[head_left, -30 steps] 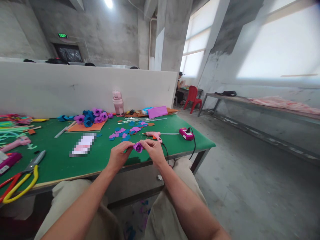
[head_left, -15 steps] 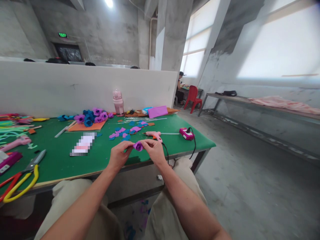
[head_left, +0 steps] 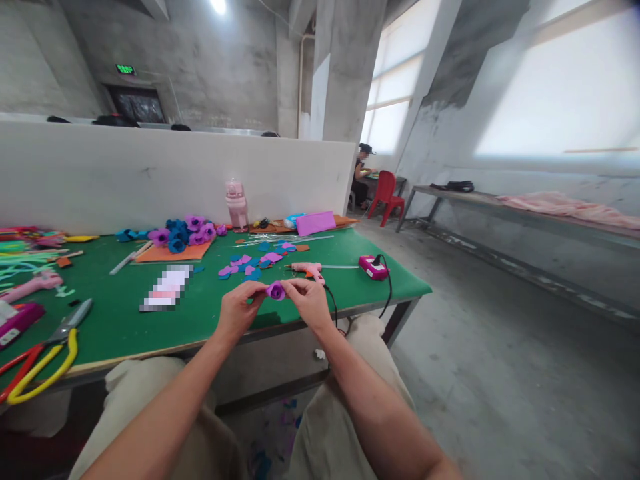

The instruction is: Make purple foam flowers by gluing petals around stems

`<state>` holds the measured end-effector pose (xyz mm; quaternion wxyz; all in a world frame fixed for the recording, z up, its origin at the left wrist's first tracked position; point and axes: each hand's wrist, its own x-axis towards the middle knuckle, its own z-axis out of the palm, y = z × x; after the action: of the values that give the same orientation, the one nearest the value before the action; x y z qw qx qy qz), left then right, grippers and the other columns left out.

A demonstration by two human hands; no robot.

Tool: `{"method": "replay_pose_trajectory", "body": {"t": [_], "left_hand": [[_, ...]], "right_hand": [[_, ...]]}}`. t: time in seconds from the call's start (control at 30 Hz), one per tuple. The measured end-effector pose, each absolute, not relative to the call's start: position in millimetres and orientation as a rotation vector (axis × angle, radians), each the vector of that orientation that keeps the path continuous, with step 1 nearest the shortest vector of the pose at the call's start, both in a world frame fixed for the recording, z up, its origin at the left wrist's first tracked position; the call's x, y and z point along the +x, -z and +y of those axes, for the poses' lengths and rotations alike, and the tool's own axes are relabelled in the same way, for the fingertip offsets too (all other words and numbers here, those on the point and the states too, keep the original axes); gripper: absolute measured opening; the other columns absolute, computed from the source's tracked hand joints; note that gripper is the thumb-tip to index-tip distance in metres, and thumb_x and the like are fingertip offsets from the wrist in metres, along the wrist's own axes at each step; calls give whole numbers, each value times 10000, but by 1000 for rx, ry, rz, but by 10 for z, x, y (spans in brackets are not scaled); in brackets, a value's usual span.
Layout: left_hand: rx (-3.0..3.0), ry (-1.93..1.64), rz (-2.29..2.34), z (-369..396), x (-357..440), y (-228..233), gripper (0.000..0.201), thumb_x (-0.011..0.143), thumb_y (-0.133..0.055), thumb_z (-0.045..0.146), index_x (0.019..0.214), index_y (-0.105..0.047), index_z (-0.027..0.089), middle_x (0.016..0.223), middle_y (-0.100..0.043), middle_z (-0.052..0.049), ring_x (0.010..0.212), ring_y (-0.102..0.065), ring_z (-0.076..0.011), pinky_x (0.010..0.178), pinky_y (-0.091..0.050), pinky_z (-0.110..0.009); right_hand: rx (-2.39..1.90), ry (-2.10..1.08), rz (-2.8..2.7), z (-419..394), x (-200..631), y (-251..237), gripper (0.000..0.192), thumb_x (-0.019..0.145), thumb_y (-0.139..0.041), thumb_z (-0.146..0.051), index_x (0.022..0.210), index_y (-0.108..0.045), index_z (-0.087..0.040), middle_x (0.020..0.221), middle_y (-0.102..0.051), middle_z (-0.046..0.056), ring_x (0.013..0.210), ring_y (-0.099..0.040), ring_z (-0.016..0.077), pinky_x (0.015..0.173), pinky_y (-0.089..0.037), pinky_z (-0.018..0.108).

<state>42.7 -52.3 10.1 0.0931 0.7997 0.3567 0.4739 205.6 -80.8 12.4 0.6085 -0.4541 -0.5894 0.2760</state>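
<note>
A small purple paper flower (head_left: 276,291) with a rolled centre is held above the table's front edge. My left hand (head_left: 241,308) pinches it from the left, and my right hand (head_left: 309,301) pinches its right side. Just beyond the right hand lies a pink glue gun (head_left: 309,270) with a clear glue stick in its back. Loose purple and blue paper petals (head_left: 255,264) are scattered past the flower. Finished-looking purple and blue paper flowers (head_left: 183,233) are heaped on an orange sheet at the back left.
On the green table (head_left: 210,327) are scissors (head_left: 65,340) with red and yellow handles at left, a pixelated card (head_left: 167,288), a pink bottle (head_left: 237,205) and a magenta power socket (head_left: 373,267) with a black cord. A white partition (head_left: 175,173) stands behind; a person (head_left: 361,177) sits beyond it.
The paper flower has turned slightly between my fingers, its spiral centre facing me more. Both hands stay in nearly the same place.
</note>
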Motion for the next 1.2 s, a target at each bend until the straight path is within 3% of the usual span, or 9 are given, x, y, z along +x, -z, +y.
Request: {"method": "replay_pose_trajectory", "body": {"t": [0.5,0.9,1.2], "left_hand": [[2379,-1435,1045,-498,420,-75,139,809,-542,255,800,-671,206,779,-704,-21,719,-629,-144,682,-470,-230],[2398,-1494,1043,-477,414,-42,136,816,-553,254,801,-668,183,769,-700,-23,708,-630,-134,668,-475,-220],[2431,-1510,1091,-478,429,-40,131,818,-547,230,802,-669,186,770,-698,-18,706,-626,-132,670,-470,-221]], "right_hand": [[-1035,-816,-1290,-787,2050,-100,255,726,-642,-415,751,-730,-177,693,-690,43,665,-641,196,654,-527,316],[-1035,-986,-1168,-833,2029,-185,295,679,-668,-439,713,-722,-151,556,-610,8,537,-558,130,568,-475,262],[-999,-1075,-1086,-822,2023,-156,256,619,-717,-378,753,-730,-161,619,-651,18,567,-586,139,609,-480,285]]}}
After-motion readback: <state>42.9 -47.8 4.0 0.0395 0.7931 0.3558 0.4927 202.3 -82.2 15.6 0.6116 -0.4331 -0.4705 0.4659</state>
